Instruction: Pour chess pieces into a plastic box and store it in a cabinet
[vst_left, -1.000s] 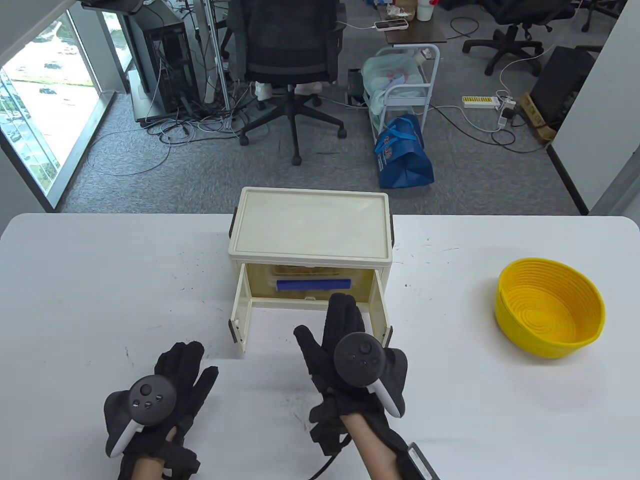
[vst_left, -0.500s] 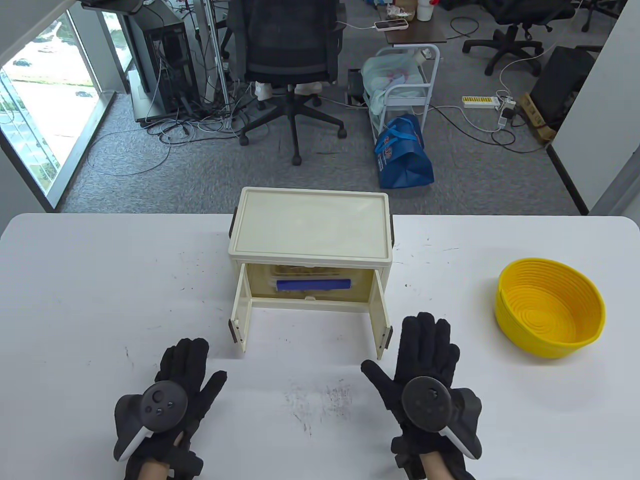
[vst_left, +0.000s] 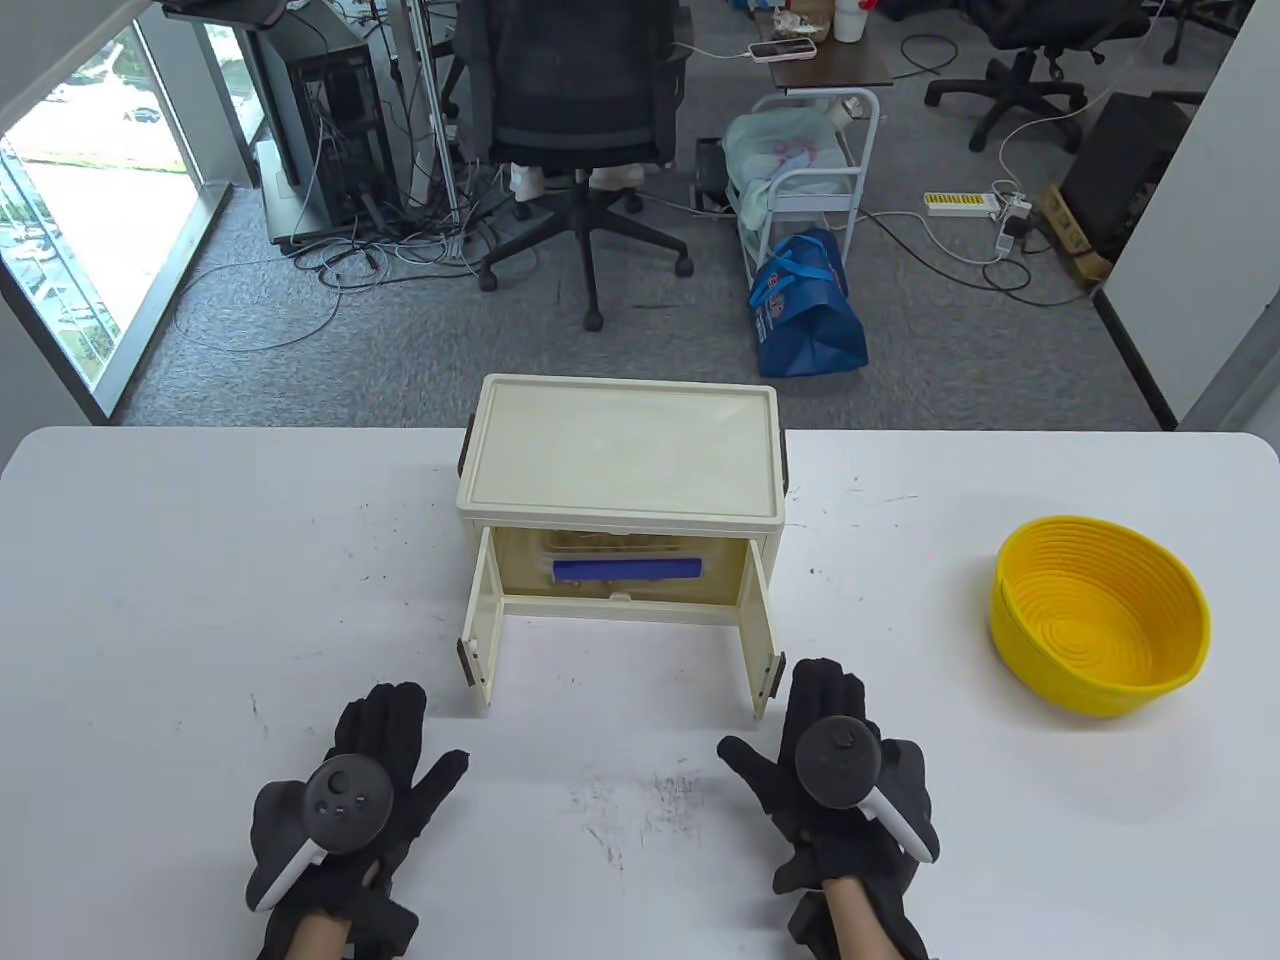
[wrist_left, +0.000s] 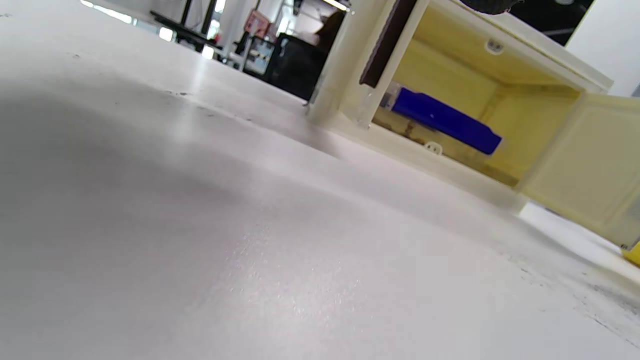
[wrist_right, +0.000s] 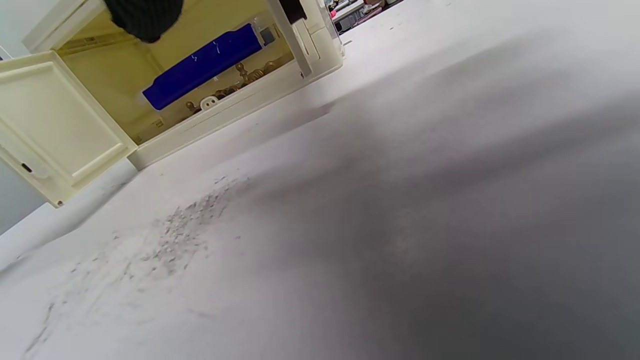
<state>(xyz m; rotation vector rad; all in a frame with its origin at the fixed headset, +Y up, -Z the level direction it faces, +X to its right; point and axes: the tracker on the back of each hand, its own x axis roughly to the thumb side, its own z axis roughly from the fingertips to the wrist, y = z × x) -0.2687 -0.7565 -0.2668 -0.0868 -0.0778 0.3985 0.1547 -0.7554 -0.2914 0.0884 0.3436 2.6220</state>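
Observation:
A cream cabinet (vst_left: 620, 455) stands mid-table with both doors swung open. Inside it sits a clear plastic box with a blue lid (vst_left: 628, 570), with golden chess pieces showing in it (wrist_right: 227, 90); the box also shows in the left wrist view (wrist_left: 445, 122). My left hand (vst_left: 385, 735) lies flat and empty on the table in front of the left door (vst_left: 478, 625). My right hand (vst_left: 815, 720) lies flat and empty on the table, its fingertips just in front of the right door (vst_left: 762, 635). I cannot tell if they touch the door.
An empty yellow woven bowl (vst_left: 1100, 615) stands at the right of the white table (vst_left: 200, 560). Dark scuff marks (vst_left: 640, 800) lie on the table between my hands. Beyond the far edge are an office chair, a cart and cables on the floor.
My right hand drew back out of the cabinet opening, swung right, then settled in front of the right door. My left hand crept slightly right and forward. The box stayed inside.

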